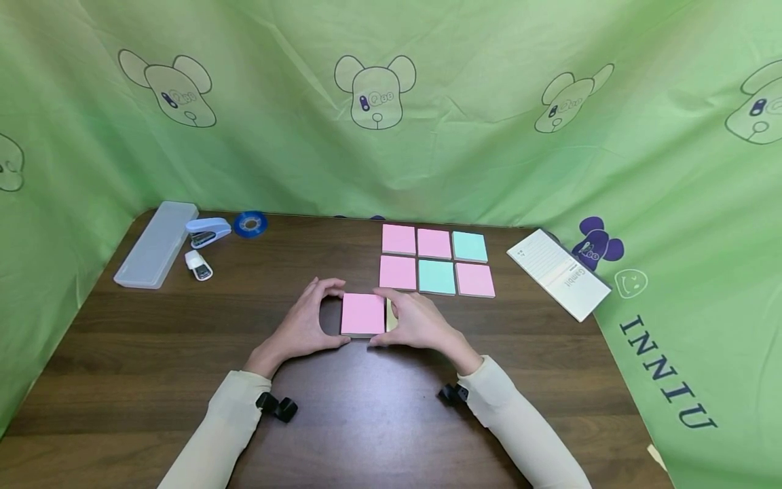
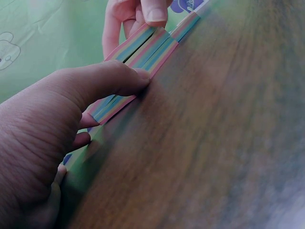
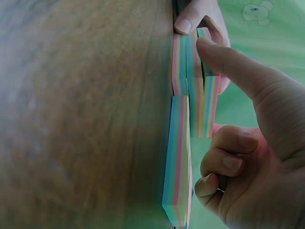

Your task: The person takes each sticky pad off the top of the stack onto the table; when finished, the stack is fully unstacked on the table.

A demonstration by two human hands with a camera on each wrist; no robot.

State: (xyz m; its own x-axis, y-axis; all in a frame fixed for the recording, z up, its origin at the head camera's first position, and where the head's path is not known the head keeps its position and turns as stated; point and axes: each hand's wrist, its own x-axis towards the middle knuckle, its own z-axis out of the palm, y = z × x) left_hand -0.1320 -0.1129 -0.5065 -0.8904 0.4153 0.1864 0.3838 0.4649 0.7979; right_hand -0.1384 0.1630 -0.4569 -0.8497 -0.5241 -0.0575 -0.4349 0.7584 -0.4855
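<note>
A small stack of sticky note pads (image 1: pixel 363 314), pink on top with striped multicoloured edges, stands on the table between both hands. My left hand (image 1: pixel 303 324) grips its left side, thumb at the near edge and fingers at the far edge. From the right, my right hand (image 1: pixel 421 322) pinches the upper pads, its thumb (image 3: pixel 224 57) on their near side; its other fingers are curled. The upper pads (image 3: pixel 208 102) sit out of line with those below. Beside the stack lies a yellow-topped pad (image 1: pixel 391 317), partly hidden by my right hand.
Behind the hands, pink and teal sticky note pads (image 1: pixel 436 278) lie in two rows. A pale case (image 1: pixel 157 244), stapler (image 1: pixel 209 231), white correction tape (image 1: pixel 198 265) and blue tape roll (image 1: pixel 250 223) are at back left. An open notebook (image 1: pixel 559 274) lies right. Green cloth (image 1: pixel 464 156) surrounds the table.
</note>
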